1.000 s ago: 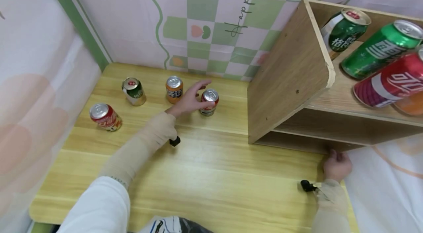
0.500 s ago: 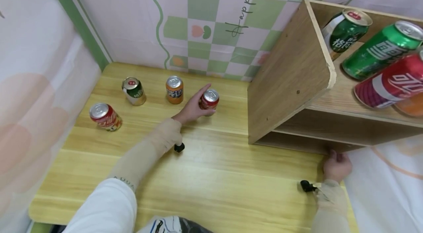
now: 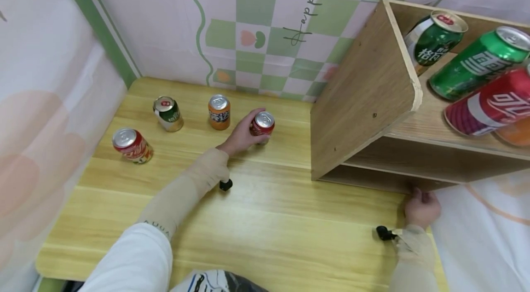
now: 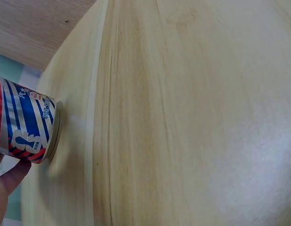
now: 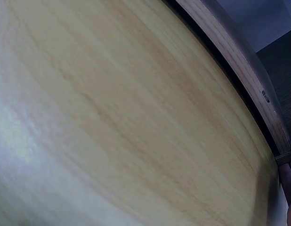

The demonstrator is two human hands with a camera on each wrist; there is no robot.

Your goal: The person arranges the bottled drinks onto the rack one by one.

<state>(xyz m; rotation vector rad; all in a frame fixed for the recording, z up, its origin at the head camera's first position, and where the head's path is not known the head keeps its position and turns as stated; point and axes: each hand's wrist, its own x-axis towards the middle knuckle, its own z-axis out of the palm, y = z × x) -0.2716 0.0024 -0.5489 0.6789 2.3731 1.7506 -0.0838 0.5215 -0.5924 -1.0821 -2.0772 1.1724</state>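
Observation:
In the head view my left hand (image 3: 241,139) grips a small red soda can (image 3: 263,123) by its sides, thumb in front and fingers behind. The left wrist view shows the can's blue-and-white striped lower part (image 4: 28,120), its base close over the table. My right hand (image 3: 423,210) has its fingers curled at the bottom front edge of the wooden shelf (image 3: 356,94) and holds it there. Only a bit of the right hand's fingers (image 5: 289,188) shows at the shelf's corner in the right wrist view.
Left of the held can stand an orange can (image 3: 219,112), a green-and-gold can (image 3: 167,114) and a red can (image 3: 133,146) on the wooden table (image 3: 265,218). Several bigger cans, among them a green one (image 3: 478,64), stand on the shelf's upper level. A patterned curtain (image 3: 252,11) hangs behind.
My left hand has moved right from beside the red soda can and closed its fingers round it. The right hand and the shelf have stayed in place.

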